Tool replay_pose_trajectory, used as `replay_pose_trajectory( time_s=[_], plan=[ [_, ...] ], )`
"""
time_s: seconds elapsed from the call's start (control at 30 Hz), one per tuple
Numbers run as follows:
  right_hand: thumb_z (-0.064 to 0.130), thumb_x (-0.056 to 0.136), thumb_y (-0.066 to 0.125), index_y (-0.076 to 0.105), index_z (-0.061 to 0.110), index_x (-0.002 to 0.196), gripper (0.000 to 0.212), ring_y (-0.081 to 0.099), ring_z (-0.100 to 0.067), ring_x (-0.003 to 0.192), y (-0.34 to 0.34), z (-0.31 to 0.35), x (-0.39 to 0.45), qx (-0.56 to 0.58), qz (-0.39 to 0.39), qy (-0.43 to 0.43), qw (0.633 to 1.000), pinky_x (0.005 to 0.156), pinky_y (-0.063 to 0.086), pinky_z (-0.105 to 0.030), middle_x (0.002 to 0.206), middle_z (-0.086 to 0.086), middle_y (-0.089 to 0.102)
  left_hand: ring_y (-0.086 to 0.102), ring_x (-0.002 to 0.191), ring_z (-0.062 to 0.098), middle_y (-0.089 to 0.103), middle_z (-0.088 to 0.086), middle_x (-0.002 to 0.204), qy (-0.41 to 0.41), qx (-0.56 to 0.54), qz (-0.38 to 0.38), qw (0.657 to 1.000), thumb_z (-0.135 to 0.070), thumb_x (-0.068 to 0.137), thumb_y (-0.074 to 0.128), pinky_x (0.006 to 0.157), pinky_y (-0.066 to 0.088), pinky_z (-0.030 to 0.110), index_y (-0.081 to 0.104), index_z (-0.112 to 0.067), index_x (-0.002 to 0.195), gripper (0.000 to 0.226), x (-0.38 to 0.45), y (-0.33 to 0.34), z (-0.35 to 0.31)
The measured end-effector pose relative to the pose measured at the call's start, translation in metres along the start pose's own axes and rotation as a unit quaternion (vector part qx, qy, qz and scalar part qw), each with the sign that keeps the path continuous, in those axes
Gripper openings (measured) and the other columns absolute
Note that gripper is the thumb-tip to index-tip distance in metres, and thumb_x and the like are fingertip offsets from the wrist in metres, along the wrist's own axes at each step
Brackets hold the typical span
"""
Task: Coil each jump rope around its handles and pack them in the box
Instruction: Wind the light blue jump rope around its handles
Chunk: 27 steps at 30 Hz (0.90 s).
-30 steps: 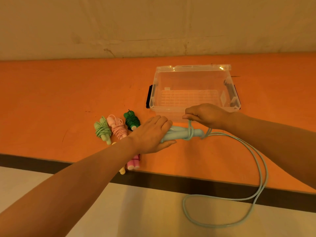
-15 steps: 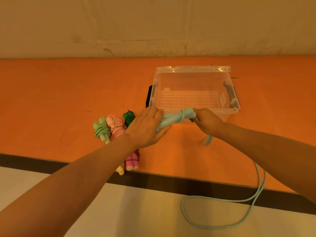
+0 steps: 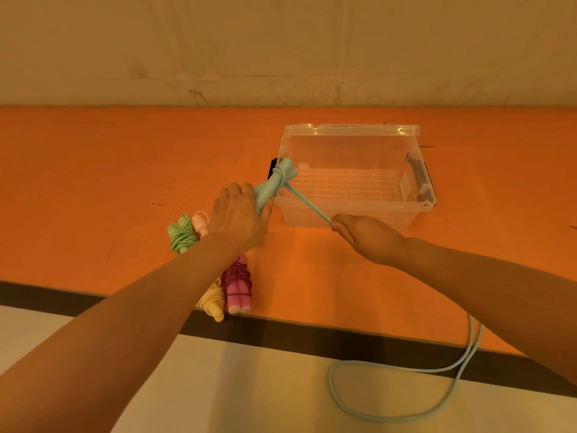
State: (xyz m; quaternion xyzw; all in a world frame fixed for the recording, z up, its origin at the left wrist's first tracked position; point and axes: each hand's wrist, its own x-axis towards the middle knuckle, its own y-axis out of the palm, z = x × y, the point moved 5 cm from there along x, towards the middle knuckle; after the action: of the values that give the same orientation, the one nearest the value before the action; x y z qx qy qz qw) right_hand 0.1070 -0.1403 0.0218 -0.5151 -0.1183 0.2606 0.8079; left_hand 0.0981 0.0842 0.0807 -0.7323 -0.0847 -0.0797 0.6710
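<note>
Right now, from my head camera, my left hand [image 3: 239, 218] grips the pale blue handles [image 3: 274, 184] as a pair, fingers curled round their near ends. Their long axis runs up and away to the right, the far ends raised over the near left corner of the clear plastic box [image 3: 352, 210]. A few turns of blue cord [image 3: 307, 204] sit near the far ends, and the cord runs taut down to my right hand [image 3: 367, 234], which pinches it nearer to me and to the right. The slack hangs off the table edge [image 3: 312, 334]. Four wound ropes, green [image 3: 182, 235], pale pink [image 3: 199, 221], magenta [image 3: 237, 284] and yellow [image 3: 214, 303], lie by my left forearm, not boxed.
</note>
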Motion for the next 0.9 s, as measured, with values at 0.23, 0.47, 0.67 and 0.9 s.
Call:
replay_pose_trajectory(
  time_s=[0.23, 0.47, 0.67, 0.9],
  plan=[
    [0.023, 0.099, 0.041, 0.054, 0.006, 0.129, 0.037, 0.058, -0.031, 0.073, -0.014, 0.003, -0.004, -0.151, -0.152, -0.141, 0.967, 0.050, 0.042, -0.031, 0.093, -0.013, 0.060, 0.048, 0.105, 0.035, 0.051, 0.022, 0.116, -0.033, 0.101, 0.018, 0.994, -0.045, 0.097, 0.038, 0.084, 0.037, 0.042, 0.047, 0.000, 0.115, 0.049, 0.013, -0.001, -0.001],
    [0.028, 0.099, 0.041, 0.064, 0.000, 0.107, 0.037, 0.049, -0.018, 0.085, -0.031, 0.023, -0.010, -0.026, -0.180, -0.255, 0.950, 0.075, 0.042, -0.024, 0.090, -0.013, 0.061, 0.050, 0.099, 0.030, 0.051, 0.016, 0.111, 0.024, 0.221, 0.028, 0.974, -0.046, 0.097, 0.035, 0.079, 0.037, 0.037, 0.046, -0.005, 0.115, 0.046, 0.006, 0.009, -0.011],
    [0.028, 0.102, 0.037, 0.066, -0.004, 0.101, 0.043, 0.045, -0.022, 0.085, -0.062, 0.049, -0.005, -0.049, -0.212, -0.325, 0.920, 0.072, 0.039, -0.028, 0.087, -0.019, 0.060, 0.054, 0.071, 0.026, 0.059, 0.011, 0.083, 0.208, 0.248, -0.027, 0.946, -0.050, 0.084, 0.053, 0.064, 0.043, 0.033, 0.062, -0.008, 0.095, 0.045, -0.016, 0.031, -0.032],
    [0.030, 0.095, 0.050, 0.071, 0.006, 0.099, 0.032, 0.057, -0.028, 0.081, -0.090, 0.022, 0.002, -0.094, -0.256, -0.276, 0.922, 0.058, 0.051, -0.038, 0.083, -0.011, 0.061, 0.049, 0.079, 0.027, 0.053, 0.012, 0.091, 0.401, 0.094, -0.096, 0.906, -0.047, 0.093, 0.038, 0.072, 0.033, 0.036, 0.053, -0.006, 0.103, 0.045, -0.037, 0.010, -0.064]
  ],
)
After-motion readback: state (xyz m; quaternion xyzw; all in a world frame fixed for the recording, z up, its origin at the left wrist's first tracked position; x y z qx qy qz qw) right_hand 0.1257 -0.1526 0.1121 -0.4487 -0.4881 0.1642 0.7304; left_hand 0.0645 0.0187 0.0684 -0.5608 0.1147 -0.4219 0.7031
